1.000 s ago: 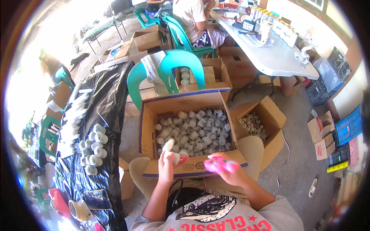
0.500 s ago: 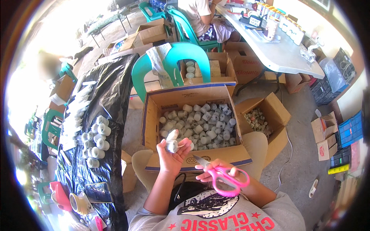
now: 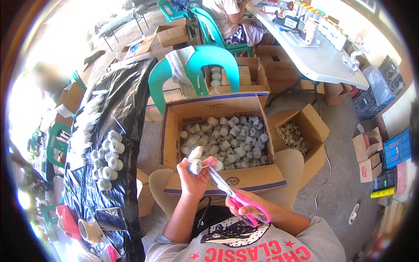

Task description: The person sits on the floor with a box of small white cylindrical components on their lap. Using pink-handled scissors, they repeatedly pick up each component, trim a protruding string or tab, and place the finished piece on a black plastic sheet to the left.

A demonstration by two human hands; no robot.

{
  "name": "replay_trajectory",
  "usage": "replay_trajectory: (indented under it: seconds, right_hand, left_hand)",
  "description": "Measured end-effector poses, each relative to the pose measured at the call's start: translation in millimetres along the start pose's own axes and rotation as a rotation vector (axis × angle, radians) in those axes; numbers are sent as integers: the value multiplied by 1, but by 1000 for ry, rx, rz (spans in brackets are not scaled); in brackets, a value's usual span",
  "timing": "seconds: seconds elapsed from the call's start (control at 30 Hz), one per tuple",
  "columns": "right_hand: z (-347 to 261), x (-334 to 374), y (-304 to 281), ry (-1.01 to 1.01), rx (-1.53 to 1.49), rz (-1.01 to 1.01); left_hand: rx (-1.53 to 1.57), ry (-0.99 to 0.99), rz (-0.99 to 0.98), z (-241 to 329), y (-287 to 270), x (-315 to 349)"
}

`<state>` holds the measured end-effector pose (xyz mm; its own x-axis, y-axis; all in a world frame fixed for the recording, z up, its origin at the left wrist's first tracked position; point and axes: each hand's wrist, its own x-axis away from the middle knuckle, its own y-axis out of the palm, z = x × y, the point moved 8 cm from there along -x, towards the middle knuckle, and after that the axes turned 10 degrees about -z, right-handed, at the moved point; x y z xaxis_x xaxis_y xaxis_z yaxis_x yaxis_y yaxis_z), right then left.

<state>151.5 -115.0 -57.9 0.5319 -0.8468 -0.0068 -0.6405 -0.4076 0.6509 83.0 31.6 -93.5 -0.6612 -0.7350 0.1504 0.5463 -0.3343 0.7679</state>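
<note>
Scissors [image 3: 228, 189] with pink handles slant across the near flap of the large carton [image 3: 192, 111], gripped in the right hand [image 3: 232, 205]. Their blades point up and leftward, the tips beside the fingers of the left hand [image 3: 194, 181]. That hand is half curled, palm up, holding 1 white roll [image 3: 194, 166] over the near left corner of the large carton. A white piece [image 3: 196, 152] sits just beyond the roll; I cannot tell what it is.

Many greyish-white cylinders [image 3: 227, 139] lie heaped inside the large carton. To its left, a plastic-covered bench [image 3: 126, 96] in black carries a cluster of pale cylinders [image 3: 114, 147] and a dark phone [image 3: 110, 218]. Just right of the large carton, 1 smaller carton [image 3: 316, 124] stands open with small mixed pieces [image 3: 291, 136] inside. Beyond the large carton is a teal chair [image 3: 159, 81] with a pale cloth [image 3: 179, 65] draped over its back; farther beyond, rightward, a seated person [image 3: 222, 13] is at a white bench [image 3: 325, 72].
</note>
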Motion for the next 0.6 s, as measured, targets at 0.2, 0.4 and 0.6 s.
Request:
replay_trajectory:
  seconds: [0.2,0.4,0.6]
  right_hand:
    - [-2,0,-4,33,40,120]
    - [2,-3,-5,-9,50,76]
    - [8,1,-13,-7,114,150]
  left_hand:
    - [-77,4,21,-2,2,2]
    - [-111,0,36,-2,4,6]
    - [-138,12,84,-3,-3,5]
